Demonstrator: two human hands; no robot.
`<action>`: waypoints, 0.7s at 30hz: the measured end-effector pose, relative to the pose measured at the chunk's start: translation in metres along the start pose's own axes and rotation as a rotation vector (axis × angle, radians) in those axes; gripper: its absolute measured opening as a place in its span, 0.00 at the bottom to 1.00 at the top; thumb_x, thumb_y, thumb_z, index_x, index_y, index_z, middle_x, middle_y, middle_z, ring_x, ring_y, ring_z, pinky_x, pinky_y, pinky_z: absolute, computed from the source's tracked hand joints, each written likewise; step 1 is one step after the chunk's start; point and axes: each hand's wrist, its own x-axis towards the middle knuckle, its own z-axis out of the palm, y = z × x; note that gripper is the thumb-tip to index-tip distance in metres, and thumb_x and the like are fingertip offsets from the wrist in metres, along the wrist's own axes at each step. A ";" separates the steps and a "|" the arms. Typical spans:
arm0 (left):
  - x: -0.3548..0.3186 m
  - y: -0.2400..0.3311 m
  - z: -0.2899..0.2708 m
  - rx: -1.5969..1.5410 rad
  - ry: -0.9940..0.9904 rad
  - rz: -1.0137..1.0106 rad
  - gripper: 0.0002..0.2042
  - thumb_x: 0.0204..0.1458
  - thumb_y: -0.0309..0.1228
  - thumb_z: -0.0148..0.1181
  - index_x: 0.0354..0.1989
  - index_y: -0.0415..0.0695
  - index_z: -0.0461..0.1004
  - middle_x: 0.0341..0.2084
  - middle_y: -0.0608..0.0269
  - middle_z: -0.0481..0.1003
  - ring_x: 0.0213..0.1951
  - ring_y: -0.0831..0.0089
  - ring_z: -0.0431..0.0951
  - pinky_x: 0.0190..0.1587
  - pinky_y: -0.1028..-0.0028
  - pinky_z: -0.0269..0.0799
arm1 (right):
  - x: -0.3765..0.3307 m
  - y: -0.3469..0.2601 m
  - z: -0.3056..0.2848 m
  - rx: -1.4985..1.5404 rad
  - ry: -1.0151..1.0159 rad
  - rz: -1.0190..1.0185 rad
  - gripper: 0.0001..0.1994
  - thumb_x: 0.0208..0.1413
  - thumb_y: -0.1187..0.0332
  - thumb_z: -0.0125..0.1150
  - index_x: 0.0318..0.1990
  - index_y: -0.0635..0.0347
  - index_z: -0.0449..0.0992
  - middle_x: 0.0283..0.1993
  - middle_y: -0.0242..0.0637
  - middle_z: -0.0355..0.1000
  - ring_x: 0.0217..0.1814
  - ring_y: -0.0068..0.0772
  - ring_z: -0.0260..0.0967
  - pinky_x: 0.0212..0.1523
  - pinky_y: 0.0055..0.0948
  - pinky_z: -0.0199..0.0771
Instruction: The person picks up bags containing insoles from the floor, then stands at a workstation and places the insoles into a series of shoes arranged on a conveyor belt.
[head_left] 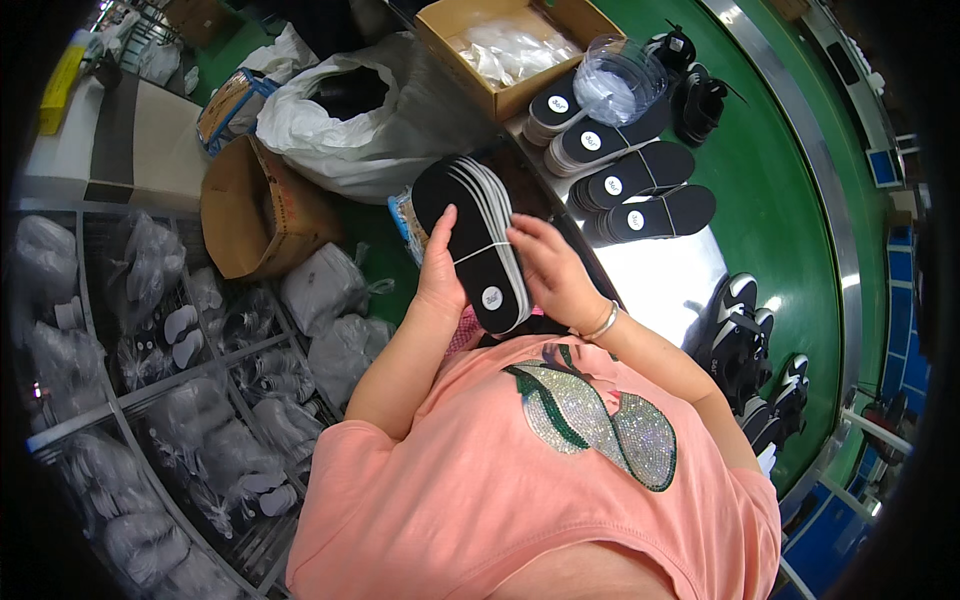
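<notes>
A thick stack of black insoles (443, 222) with pale undersides stands tilted in front of my chest. A thin pale band runs round its middle, and a round white sticker sits on the lower end of the top insole. My left hand (440, 268) presses against the stack's left side, thumb pointing up along the edge. On the other side my right hand (548, 262), a silver bangle on its wrist, has its bent fingers against the layered edges near the band. Between them the two hands hold the stack; some of the left fingers are hidden behind it.
Several banded insole stacks (665, 215) lie on the pale bench (690, 280) at right, beside a clear plastic roll (622, 80) and an open carton (508, 100). Black shoes (735, 330) stand on the green conveyor (810, 280). Left are a white sack (345, 160), a cardboard box (262, 215) and a rack (150, 400) of bagged insoles.
</notes>
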 end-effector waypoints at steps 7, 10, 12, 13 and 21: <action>0.019 -0.009 -0.026 0.092 -0.010 -0.122 0.18 0.48 0.39 0.52 0.43 0.42 0.68 0.37 0.58 0.73 0.38 0.65 0.74 0.43 0.67 0.70 | -0.003 0.010 -0.005 -0.153 -0.153 -0.119 0.03 0.41 0.78 0.50 0.27 0.63 0.68 0.32 0.39 0.65 0.36 0.39 0.63 0.32 0.27 0.67; 0.055 0.008 -0.039 0.144 0.138 0.080 0.19 0.47 0.40 0.53 0.44 0.41 0.68 0.39 0.58 0.72 0.41 0.62 0.72 0.46 0.63 0.68 | -0.024 0.006 -0.013 0.469 -0.386 0.242 0.02 0.44 0.74 0.49 0.24 0.63 0.66 0.28 0.35 0.64 0.31 0.30 0.61 0.30 0.24 0.63; 0.073 0.028 -0.050 -0.017 0.031 0.040 0.21 0.48 0.43 0.51 0.45 0.41 0.68 0.42 0.56 0.71 0.45 0.59 0.70 0.49 0.59 0.64 | -0.047 0.005 -0.021 0.849 -0.377 0.697 0.05 0.47 0.70 0.48 0.23 0.61 0.65 0.25 0.29 0.63 0.26 0.20 0.59 0.29 0.21 0.62; 0.082 0.036 -0.056 -0.009 -0.028 0.010 0.20 0.49 0.42 0.51 0.46 0.41 0.67 0.42 0.56 0.71 0.44 0.60 0.71 0.48 0.60 0.65 | -0.059 0.010 -0.022 0.926 -0.233 0.840 0.06 0.49 0.69 0.48 0.24 0.60 0.65 0.24 0.27 0.62 0.25 0.18 0.59 0.30 0.21 0.62; 0.164 -0.044 -0.090 0.542 0.132 -0.155 0.21 0.43 0.29 0.61 0.47 0.42 0.63 0.38 0.60 0.71 0.38 0.66 0.73 0.41 0.66 0.71 | -0.225 0.057 -0.034 1.229 0.559 1.077 0.11 0.51 0.61 0.47 0.21 0.55 0.62 0.25 0.34 0.63 0.31 0.28 0.58 0.40 0.26 0.58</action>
